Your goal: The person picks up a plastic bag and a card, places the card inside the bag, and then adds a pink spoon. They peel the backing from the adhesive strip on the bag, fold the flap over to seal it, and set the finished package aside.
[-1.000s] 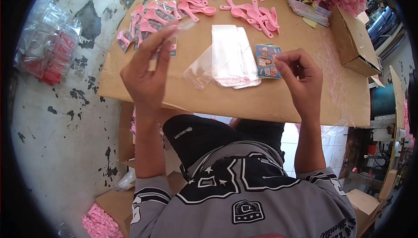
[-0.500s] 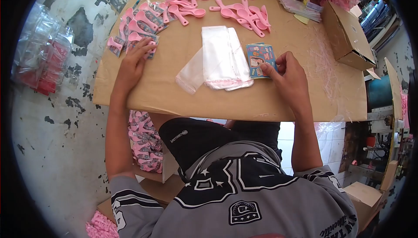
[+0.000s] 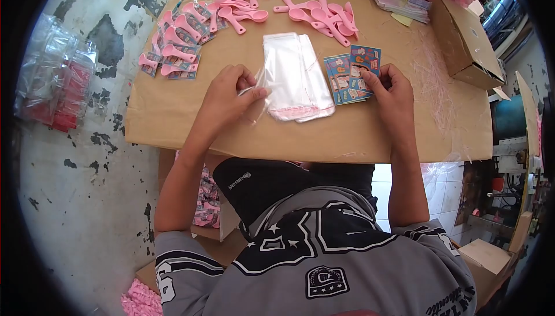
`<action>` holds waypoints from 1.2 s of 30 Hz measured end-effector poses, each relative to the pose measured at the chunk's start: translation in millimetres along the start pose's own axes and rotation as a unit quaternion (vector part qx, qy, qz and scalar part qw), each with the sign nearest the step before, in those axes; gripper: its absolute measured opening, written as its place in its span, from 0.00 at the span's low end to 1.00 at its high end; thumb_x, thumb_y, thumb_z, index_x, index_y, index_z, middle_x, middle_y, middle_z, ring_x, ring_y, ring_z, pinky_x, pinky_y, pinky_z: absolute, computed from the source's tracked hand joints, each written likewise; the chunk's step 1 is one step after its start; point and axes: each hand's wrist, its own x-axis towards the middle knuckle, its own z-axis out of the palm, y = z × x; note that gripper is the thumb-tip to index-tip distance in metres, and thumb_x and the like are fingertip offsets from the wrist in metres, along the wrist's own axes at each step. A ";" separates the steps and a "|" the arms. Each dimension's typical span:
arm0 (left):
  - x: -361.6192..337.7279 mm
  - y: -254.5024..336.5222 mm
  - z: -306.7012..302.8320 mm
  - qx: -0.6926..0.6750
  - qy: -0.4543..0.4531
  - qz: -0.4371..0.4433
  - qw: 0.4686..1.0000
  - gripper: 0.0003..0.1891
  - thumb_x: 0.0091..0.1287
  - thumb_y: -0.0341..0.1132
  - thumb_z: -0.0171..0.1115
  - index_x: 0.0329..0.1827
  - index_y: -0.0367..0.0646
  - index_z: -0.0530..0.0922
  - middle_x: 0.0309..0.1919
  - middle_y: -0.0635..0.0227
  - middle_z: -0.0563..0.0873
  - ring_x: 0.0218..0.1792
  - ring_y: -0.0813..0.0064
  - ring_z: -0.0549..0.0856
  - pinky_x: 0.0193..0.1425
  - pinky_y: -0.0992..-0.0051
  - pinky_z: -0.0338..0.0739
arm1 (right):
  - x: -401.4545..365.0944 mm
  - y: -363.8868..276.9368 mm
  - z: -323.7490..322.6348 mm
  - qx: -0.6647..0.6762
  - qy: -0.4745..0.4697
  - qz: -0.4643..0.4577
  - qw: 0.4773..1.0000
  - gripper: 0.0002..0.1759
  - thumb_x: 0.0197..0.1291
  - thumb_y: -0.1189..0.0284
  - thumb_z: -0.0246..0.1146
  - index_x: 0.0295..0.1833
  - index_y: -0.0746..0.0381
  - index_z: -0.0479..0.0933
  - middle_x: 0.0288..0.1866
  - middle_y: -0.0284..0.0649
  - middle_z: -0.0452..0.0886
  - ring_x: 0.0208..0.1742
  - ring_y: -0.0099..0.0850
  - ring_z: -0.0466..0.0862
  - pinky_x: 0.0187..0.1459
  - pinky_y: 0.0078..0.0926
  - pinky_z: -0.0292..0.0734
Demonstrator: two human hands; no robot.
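My left hand (image 3: 231,97) pinches a clear plastic bag (image 3: 252,113) between thumb and fingers, at the left side of a stack of clear plastic bags (image 3: 289,76). In my right hand (image 3: 393,93) is a blue printed card (image 3: 366,57), held by its right edge with thumb and fingers. It overlaps a small pile of similar cards (image 3: 340,76) on the table, just right of the bag stack. To the far left lie several packed pink spoons (image 3: 179,53), each with a printed card.
Loose pink spoons (image 3: 321,15) lie at the back of the brown-covered table (image 3: 231,137). An open cardboard box (image 3: 465,44) stands at the right, with clear packets (image 3: 399,5) beside it. Clear and red plastic bags (image 3: 63,79) hang or lie off to the left.
My left hand has left the packed spoons, moved right and taken hold of the loose bag. My right hand has lifted or slid one card up and away from the pile.
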 end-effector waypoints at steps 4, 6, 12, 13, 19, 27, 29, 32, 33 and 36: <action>2.8 -9.4 -4.0 -0.105 -0.029 -0.067 0.992 0.13 0.71 0.36 0.74 0.46 0.38 0.80 0.35 0.73 0.82 0.36 0.82 0.80 0.42 0.80 0.75 | 2.7 5.1 -0.6 0.072 0.012 -0.019 0.997 0.15 0.74 0.64 0.71 0.45 0.69 0.83 0.33 0.35 0.86 0.35 0.18 0.82 0.40 0.21 0.78; 5.3 -14.2 -4.9 -0.171 -0.008 -0.079 0.982 0.14 0.70 0.34 0.75 0.49 0.38 0.79 0.36 0.72 0.83 0.36 0.83 0.81 0.42 0.80 0.77 | 3.9 9.3 0.6 0.093 0.022 -0.021 0.995 0.15 0.74 0.65 0.71 0.46 0.69 0.84 0.34 0.35 0.87 0.35 0.18 0.82 0.41 0.21 0.79; 5.7 -5.0 -13.2 -0.213 -0.022 -0.116 0.970 0.27 0.66 0.32 0.79 0.63 0.39 0.74 0.36 0.70 0.84 0.37 0.82 0.84 0.44 0.78 0.79 | 1.2 6.0 -0.1 0.089 0.013 -0.015 0.996 0.15 0.75 0.65 0.70 0.47 0.70 0.84 0.36 0.35 0.87 0.37 0.18 0.83 0.42 0.21 0.80; 7.5 -4.9 -14.8 -0.231 -0.030 -0.127 0.964 0.29 0.65 0.33 0.80 0.64 0.40 0.73 0.37 0.70 0.85 0.37 0.82 0.84 0.44 0.78 0.79 | 1.0 5.2 0.2 0.089 0.010 -0.015 0.996 0.15 0.75 0.65 0.70 0.47 0.69 0.84 0.36 0.35 0.87 0.37 0.18 0.83 0.42 0.21 0.80; 18.5 -17.3 -21.8 -0.175 -0.014 -0.101 0.979 0.36 0.61 0.37 0.84 0.68 0.38 0.73 0.36 0.69 0.86 0.36 0.80 0.86 0.38 0.77 0.79 | 1.4 7.7 0.5 0.083 0.011 -0.025 0.996 0.15 0.75 0.65 0.70 0.47 0.69 0.84 0.36 0.35 0.88 0.38 0.19 0.86 0.43 0.21 0.81; 23.2 -8.0 -26.7 -0.143 -0.029 -0.122 0.982 0.20 0.64 0.39 0.81 0.50 0.33 0.84 0.36 0.62 0.90 0.33 0.78 0.87 0.36 0.76 0.80 | 0.2 8.4 -0.4 0.057 0.012 -0.029 0.998 0.17 0.74 0.63 0.70 0.46 0.69 0.84 0.35 0.36 0.88 0.37 0.19 0.86 0.42 0.22 0.81; 22.8 -5.4 -26.7 -0.143 -0.012 -0.126 0.982 0.17 0.65 0.38 0.80 0.47 0.32 0.86 0.35 0.62 0.90 0.33 0.77 0.88 0.37 0.75 0.81 | -0.6 8.4 -1.3 0.059 0.013 -0.032 0.998 0.17 0.74 0.63 0.70 0.46 0.69 0.84 0.35 0.36 0.88 0.36 0.19 0.86 0.41 0.22 0.81; 26.9 -18.5 -21.6 -0.188 0.005 -0.122 0.975 0.14 0.69 0.37 0.76 0.45 0.33 0.87 0.33 0.64 0.90 0.32 0.78 0.86 0.37 0.75 0.80 | -2.5 8.1 -2.0 0.068 0.014 -0.037 0.997 0.16 0.74 0.64 0.70 0.46 0.69 0.84 0.34 0.36 0.88 0.36 0.19 0.85 0.41 0.22 0.81; 27.1 -18.6 -20.9 -0.196 0.011 -0.110 0.974 0.14 0.70 0.38 0.75 0.44 0.33 0.87 0.33 0.65 0.91 0.31 0.79 0.86 0.37 0.75 0.79 | -2.8 7.9 -2.1 0.072 0.014 -0.039 0.997 0.16 0.74 0.64 0.70 0.45 0.69 0.84 0.34 0.36 0.88 0.36 0.19 0.85 0.40 0.22 0.81; 24.6 -11.8 -17.9 -0.179 0.033 -0.079 0.980 0.13 0.73 0.39 0.71 0.42 0.34 0.89 0.32 0.69 0.90 0.30 0.81 0.83 0.35 0.75 0.77 | -3.1 9.0 -2.7 0.066 0.016 -0.040 0.997 0.16 0.75 0.64 0.70 0.45 0.70 0.84 0.34 0.36 0.88 0.35 0.19 0.85 0.40 0.22 0.81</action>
